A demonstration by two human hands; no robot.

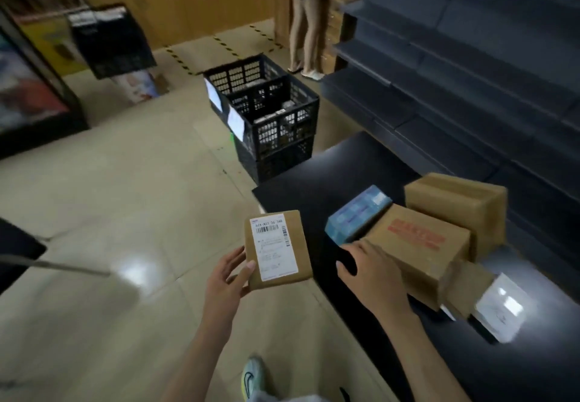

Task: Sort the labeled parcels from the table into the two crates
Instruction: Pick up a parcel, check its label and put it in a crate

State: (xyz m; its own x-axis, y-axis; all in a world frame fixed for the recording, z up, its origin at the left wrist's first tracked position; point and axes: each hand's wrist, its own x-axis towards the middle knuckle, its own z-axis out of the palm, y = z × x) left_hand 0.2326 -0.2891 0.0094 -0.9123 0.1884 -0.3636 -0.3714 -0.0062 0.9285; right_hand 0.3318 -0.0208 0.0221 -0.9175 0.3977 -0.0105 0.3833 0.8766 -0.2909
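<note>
- Brown cardboard parcel [277,249] with a white shipping label sits low in the middle of the frame, held over the pale tiled floor [110,188], just left of the black table [332,169].
- Left hand [227,279] grips that parcel at its lower left edge, thumb on the labelled face and fingers behind it.
- Right hand [373,276] lies palm down with fingers loosely spread, touching the near corner of a larger cardboard box [420,244] with red print; it grips nothing.
- More parcels rest on the table at the right of the frame: a blue wrapped packet [357,213] just beside the red-printed box, a taller plain box [455,204] behind it, and a small box with a white label [499,306] at lower right.
- Two black plastic crates [266,103] stand side by side on the floor in the upper middle, beyond the table's far end, each with a white sheet on its left side; the nearer one rests on a further crate.
- Dark grey shelving [470,72] fills the upper right.
</note>
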